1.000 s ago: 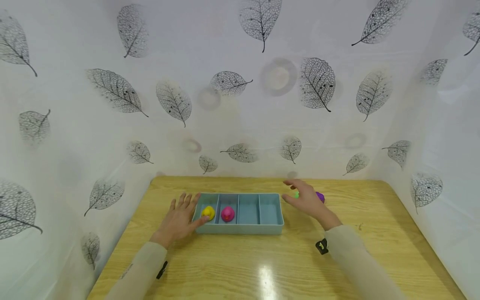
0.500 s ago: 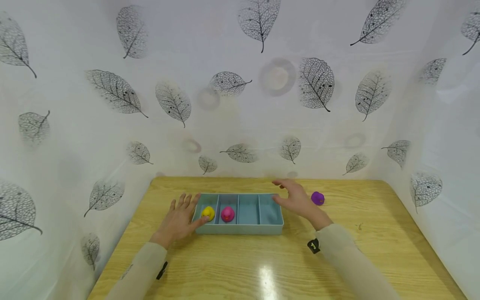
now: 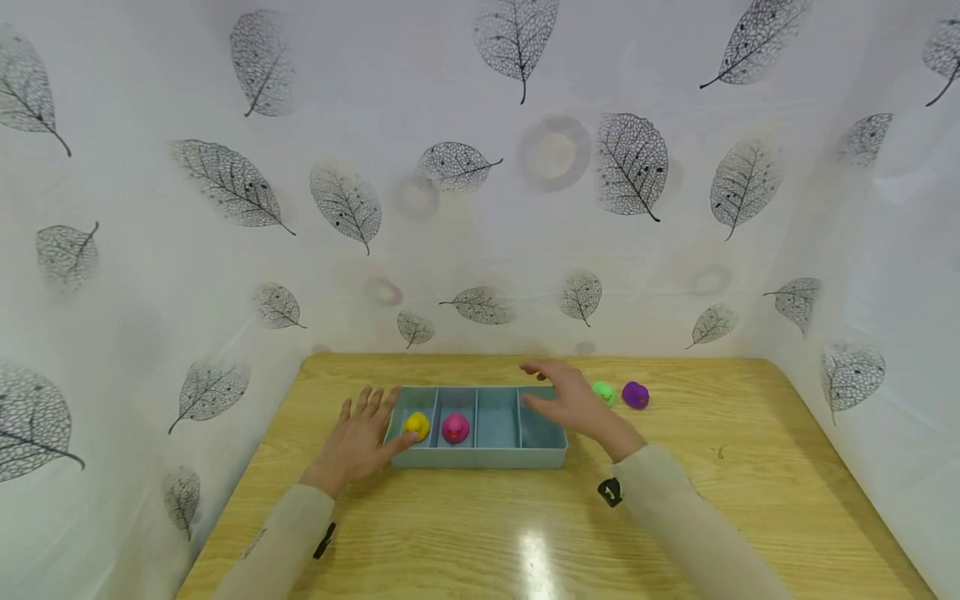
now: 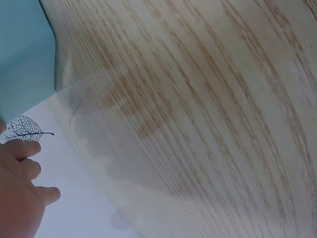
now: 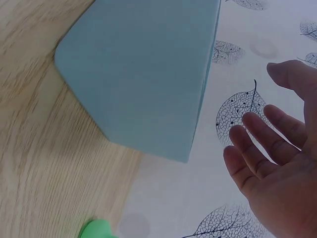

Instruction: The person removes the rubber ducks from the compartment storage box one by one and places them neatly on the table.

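A pale blue four-part box (image 3: pixel 480 458) lies on the table. Its leftmost compartment holds a yellow rubber duck (image 3: pixel 417 423) and the one beside it a pink rubber duck (image 3: pixel 455 428). My left hand (image 3: pixel 352 442) lies at the box's left end, fingers spread, its thumb reaching across the front left corner and overlapping the yellow duck. Above the rightmost compartment hovers my right hand (image 3: pixel 573 404), fingers apart and nothing in them; the right wrist view also shows this bare hand (image 5: pixel 277 158) above the box's end wall (image 5: pixel 133 74).
Just right of the box sits a green rubber duck (image 3: pixel 603 393), with a purple rubber duck (image 3: pixel 636 395) beside it. A white leaf-print curtain (image 3: pixel 480 225) encloses the wooden table (image 3: pixel 450 533) at the back and sides.
My right hand has moved left, from beside the box to over its right compartment. The green and purple ducks have come into full view behind it. My left hand has stayed put.
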`<state>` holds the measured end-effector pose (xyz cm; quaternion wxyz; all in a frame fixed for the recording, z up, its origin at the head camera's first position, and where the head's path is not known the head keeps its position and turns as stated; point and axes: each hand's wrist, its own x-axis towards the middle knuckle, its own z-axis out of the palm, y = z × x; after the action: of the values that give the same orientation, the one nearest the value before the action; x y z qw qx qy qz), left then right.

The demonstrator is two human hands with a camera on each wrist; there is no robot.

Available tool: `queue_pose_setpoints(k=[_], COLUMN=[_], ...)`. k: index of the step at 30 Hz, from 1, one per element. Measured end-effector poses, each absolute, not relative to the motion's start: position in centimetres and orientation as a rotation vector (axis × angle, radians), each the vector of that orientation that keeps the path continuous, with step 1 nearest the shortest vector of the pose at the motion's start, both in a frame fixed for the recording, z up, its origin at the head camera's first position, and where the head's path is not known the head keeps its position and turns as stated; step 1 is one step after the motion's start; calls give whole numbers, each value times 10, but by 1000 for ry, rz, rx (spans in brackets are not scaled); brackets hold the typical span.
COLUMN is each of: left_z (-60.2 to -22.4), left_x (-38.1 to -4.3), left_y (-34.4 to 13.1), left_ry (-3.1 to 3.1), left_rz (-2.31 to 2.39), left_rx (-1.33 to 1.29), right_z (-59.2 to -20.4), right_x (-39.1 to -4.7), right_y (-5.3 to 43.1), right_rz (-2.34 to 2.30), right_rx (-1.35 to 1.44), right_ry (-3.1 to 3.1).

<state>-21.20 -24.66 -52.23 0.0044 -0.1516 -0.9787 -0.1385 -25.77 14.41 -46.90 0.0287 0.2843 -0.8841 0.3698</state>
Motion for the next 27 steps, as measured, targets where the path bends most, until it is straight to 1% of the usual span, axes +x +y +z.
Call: queue_pose_setpoints(k=[27], left_z=[-524], left_x=[-213], left_y=[-247], left_ry=[-3067], left_rz=[-439], left_rx=[-468], right_z=[-473], right_x=[-250], right_y=[95], right_rz=[1171], right_rx=[1041], right_ry=[-2751])
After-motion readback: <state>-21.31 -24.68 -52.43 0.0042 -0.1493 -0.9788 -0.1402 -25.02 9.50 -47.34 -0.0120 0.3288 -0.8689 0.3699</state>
